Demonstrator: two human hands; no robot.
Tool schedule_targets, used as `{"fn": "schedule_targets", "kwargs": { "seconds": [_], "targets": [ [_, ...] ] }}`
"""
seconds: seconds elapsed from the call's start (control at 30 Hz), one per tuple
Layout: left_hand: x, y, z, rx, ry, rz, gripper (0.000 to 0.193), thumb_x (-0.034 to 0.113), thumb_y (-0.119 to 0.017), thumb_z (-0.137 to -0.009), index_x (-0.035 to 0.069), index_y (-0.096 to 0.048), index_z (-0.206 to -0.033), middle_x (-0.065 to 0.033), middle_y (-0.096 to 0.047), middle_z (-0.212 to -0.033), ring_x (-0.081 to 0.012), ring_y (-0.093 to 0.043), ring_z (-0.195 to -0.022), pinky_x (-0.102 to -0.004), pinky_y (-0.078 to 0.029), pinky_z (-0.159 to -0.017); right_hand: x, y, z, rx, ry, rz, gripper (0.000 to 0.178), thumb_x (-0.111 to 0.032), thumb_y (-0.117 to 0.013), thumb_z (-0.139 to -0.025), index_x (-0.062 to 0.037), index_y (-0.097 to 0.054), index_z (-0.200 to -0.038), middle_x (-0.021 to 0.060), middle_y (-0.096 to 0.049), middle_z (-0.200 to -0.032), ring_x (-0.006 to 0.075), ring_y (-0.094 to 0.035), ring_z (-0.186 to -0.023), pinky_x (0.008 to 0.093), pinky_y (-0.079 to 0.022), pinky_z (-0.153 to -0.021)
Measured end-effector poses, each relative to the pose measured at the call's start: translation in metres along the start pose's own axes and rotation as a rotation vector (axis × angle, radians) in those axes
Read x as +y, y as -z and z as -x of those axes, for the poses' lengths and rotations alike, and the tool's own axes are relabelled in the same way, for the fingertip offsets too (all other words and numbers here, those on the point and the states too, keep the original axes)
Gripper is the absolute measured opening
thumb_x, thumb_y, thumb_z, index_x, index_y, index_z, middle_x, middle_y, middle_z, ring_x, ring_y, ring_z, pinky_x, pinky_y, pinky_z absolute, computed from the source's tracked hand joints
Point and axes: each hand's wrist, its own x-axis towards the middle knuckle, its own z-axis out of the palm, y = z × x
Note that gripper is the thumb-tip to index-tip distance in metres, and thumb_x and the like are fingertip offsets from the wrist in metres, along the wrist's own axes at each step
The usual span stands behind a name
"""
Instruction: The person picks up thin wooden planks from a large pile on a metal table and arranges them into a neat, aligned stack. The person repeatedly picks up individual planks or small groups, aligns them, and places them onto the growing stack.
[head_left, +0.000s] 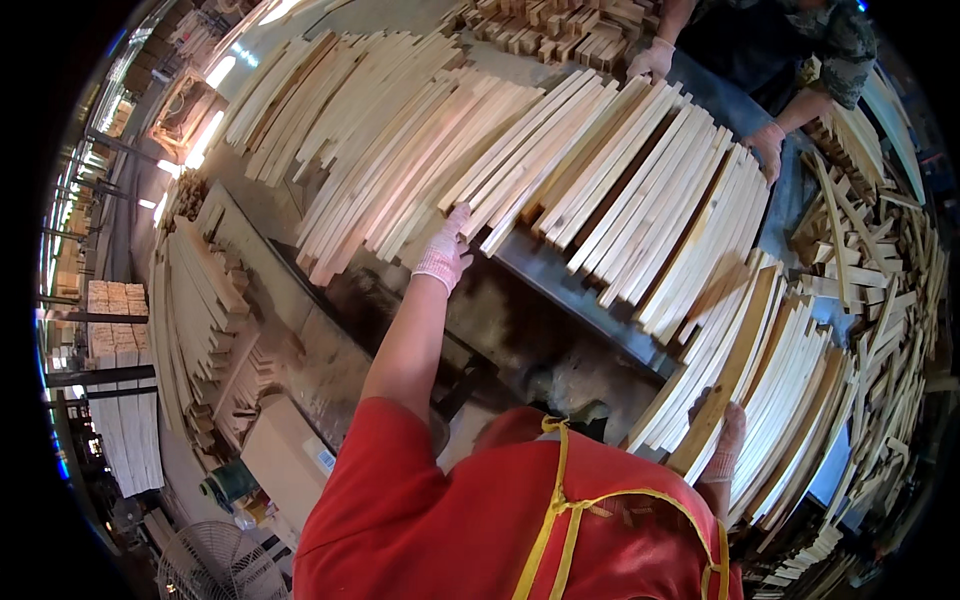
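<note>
L hand (pixel 445 252) fingers pressed flat on slat ends (pixel 470 215) to square them; R hand (pixel 722 448) fingers wrapped round darker slat (pixel 725 375), propping it.

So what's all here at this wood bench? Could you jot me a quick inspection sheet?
Surface: dark metal bench, mostly covered.
Job's things: pale wooden slats fanned across it; a darker slat at the near right.
Clutter: offcut blocks piled at right.
Hands: left hand, gloved, touches slat ends; right hand, gloved, grips the darker slat.
Cables: nothing seen.
Surroundings: co-worker's gloved hands opposite; floor fan; stacked boards at left.
</note>
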Motion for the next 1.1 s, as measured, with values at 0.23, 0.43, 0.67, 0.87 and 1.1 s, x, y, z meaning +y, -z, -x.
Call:
{"fn": "schedule_targets", "kwargs": {
  "seconds": [0.23,0.43,0.67,0.87,1.1],
  "targets": [
    [0.059,-0.076,0.036,0.114,-0.397,0.221,0.084,0.068,-0.064,-0.098,0.004,-0.054,-0.153,-0.0165,-0.063,-0.145,-0.0245,-0.053,-0.137,-0.041,-0.032,-0.122,0.003,0.038,0.01,0.003,0.054,0.015,0.063,-0.05,-0.078,-0.094,0.0041,-0.066,-0.123,0.0142,-0.073,-0.101,0.0259,-0.072,-0.084,0.0405,-0.061,-0.074],
    [0.102,-0.078,0.045,0.067,-0.555,-0.108,0.082,0.067,-0.058,-0.102,-0.002,-0.06,-0.146,-0.0151,-0.072,-0.132,-0.0222,-0.063,-0.117,-0.0385,-0.051,-0.1,0.015,0.061,0.007,-0.013,0.083,0.055,0.068,-0.053,-0.075,-0.095,0.0064,-0.065,-0.126,0.0179,-0.074,-0.106,0.0287,-0.074,-0.086,0.0428,-0.062,-0.077],
    [0.17,-0.118,0.046,-0.271,-0.311,-0.91,0.088,0.066,-0.065,-0.097,-0.001,-0.052,-0.153,-0.022,-0.055,-0.156,-0.0304,-0.053,-0.145,-0.0367,-0.037,-0.123,0.02,0.054,0.007,-0.031,0.044,-0.047,0.055,-0.03,-0.075,-0.092,0.0084,-0.062,-0.129,0.0207,-0.073,-0.112,0.0304,-0.075,-0.094,0.0481,-0.064,-0.084],
    [0.096,-0.179,0.055,-0.065,-0.574,-1.723,0.097,0.057,-0.082,-0.084,-0.002,-0.048,-0.153,-0.0269,-0.057,-0.151,-0.0394,-0.055,-0.142,-0.0448,-0.044,-0.119,0.022,0.04,0.028,0.053,0.095,-0.089,0.067,-0.046,-0.072,-0.099,0.0087,-0.058,-0.135,0.0214,-0.071,-0.119,0.0339,-0.074,-0.098,0.0486,-0.063,-0.087],
    [0.066,-0.133,0.031,-0.257,-0.53,-0.843,0.062,0.01,-0.066,-0.093,-0.005,-0.046,-0.15,-0.0201,-0.064,-0.135,-0.0323,-0.066,-0.118,-0.0402,-0.052,-0.105,-0.037,-0.005,0.054,0.263,0.194,-0.082,0.069,-0.016,-0.072,-0.085,0.0037,-0.047,-0.146,0.0158,-0.07,-0.109,0.0287,-0.072,-0.089,0.0422,-0.063,-0.081]
  ]
}}
